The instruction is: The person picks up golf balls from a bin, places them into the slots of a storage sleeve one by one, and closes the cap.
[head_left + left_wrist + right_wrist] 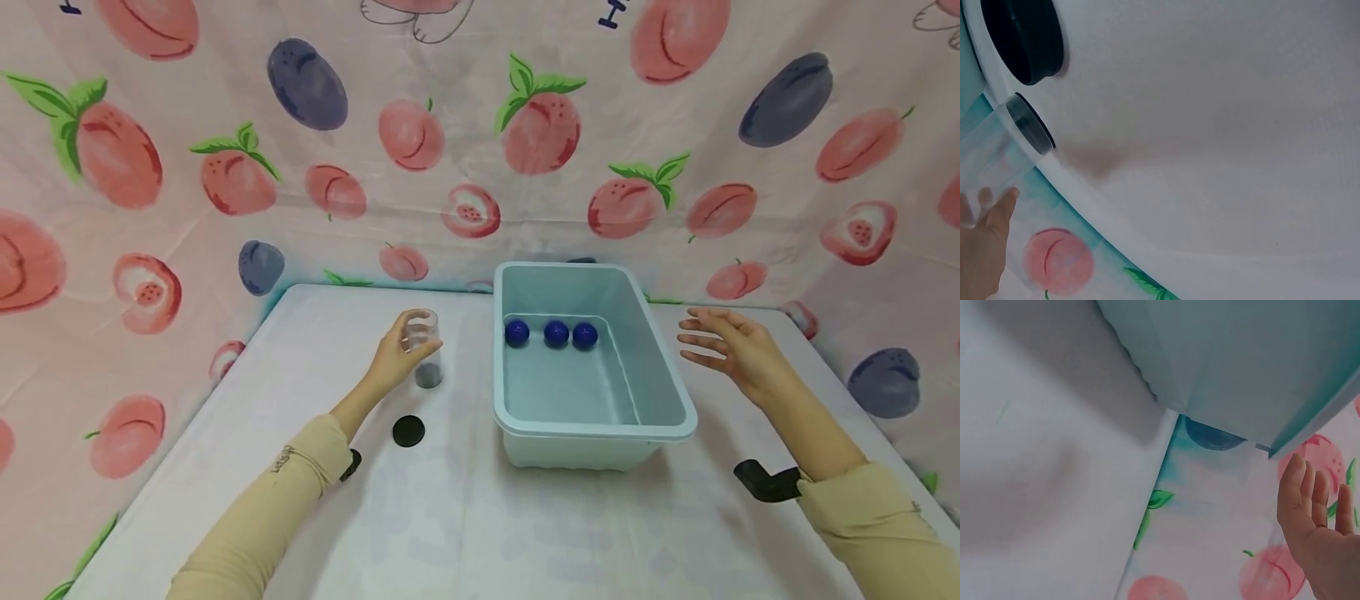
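Observation:
In the head view my left hand (pixel 392 357) grips a clear plastic cylinder-shaped jar (pixel 428 374) with a dark bottom, thumb on one side and fingers round the other. The left wrist view shows the same jar (pixel 991 150) near the left edge; whether its base touches the table I cannot tell. A round black lid (pixel 408 431) lies on the table nearer than the jar. My right hand (pixel 753 358) is held in the air right of a pale blue bin (pixel 592 431), fingers spread and nothing in them. Three dark blue balls (pixel 556 334) sit inside the bin.
The white-covered table (pixel 465 533) ends at a fruit-print cloth (pixel 465 167) hanging at the back and sides. The bin's raised walls stand between my two hands. Black wrist mounts (pixel 767 482) stick out from both sleeves.

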`<action>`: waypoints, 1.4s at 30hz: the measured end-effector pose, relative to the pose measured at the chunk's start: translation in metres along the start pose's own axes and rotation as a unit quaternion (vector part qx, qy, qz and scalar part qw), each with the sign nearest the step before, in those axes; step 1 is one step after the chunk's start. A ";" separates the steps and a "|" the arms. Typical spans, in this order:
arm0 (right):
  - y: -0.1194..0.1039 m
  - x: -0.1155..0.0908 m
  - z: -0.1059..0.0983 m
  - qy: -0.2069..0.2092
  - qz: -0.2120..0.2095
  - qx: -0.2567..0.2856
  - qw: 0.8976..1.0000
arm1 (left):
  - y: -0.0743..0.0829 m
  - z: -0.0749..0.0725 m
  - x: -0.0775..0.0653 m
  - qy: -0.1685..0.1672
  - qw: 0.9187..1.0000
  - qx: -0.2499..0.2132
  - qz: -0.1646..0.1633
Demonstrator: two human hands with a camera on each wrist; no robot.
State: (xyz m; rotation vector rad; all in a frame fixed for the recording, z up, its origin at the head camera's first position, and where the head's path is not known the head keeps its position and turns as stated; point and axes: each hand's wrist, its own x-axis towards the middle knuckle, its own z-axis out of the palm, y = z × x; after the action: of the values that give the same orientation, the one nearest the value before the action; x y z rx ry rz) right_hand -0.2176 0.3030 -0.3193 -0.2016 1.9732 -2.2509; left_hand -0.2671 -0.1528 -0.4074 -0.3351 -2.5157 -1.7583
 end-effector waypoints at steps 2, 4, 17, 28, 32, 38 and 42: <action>-0.003 0.001 0.001 -0.003 -0.002 -0.003 1.000 | 0.000 0.000 0.000 -0.003 1.000 0.003 0.000; -0.007 0.003 0.002 -0.006 -0.003 -0.007 1.000 | 0.001 0.001 0.000 -0.003 1.000 0.004 -0.001; -0.035 0.020 0.014 -0.027 0.005 -0.047 0.999 | 0.002 0.001 0.000 0.000 1.000 0.015 0.003; -0.059 0.036 0.032 -0.024 0.028 -0.116 0.993 | 0.000 0.002 0.001 -0.002 1.000 0.007 -0.004; -0.066 0.044 0.044 -0.010 0.043 -0.198 0.979 | -0.001 0.003 0.000 0.008 1.000 0.008 0.003; -0.071 0.054 0.064 -0.021 0.056 -0.292 0.955 | -0.004 0.006 -0.001 0.021 1.000 0.003 0.007; -0.074 0.060 0.079 -0.039 0.065 -0.300 0.951 | -0.003 0.006 -0.001 0.027 1.000 0.009 0.003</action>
State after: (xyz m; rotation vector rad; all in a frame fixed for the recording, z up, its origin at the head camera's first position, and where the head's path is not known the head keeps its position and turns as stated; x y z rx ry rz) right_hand -0.2626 0.2241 -0.2350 -0.2087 2.4804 -1.4825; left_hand -0.2663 -0.1487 -0.4120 -0.2904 -2.4886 -1.7167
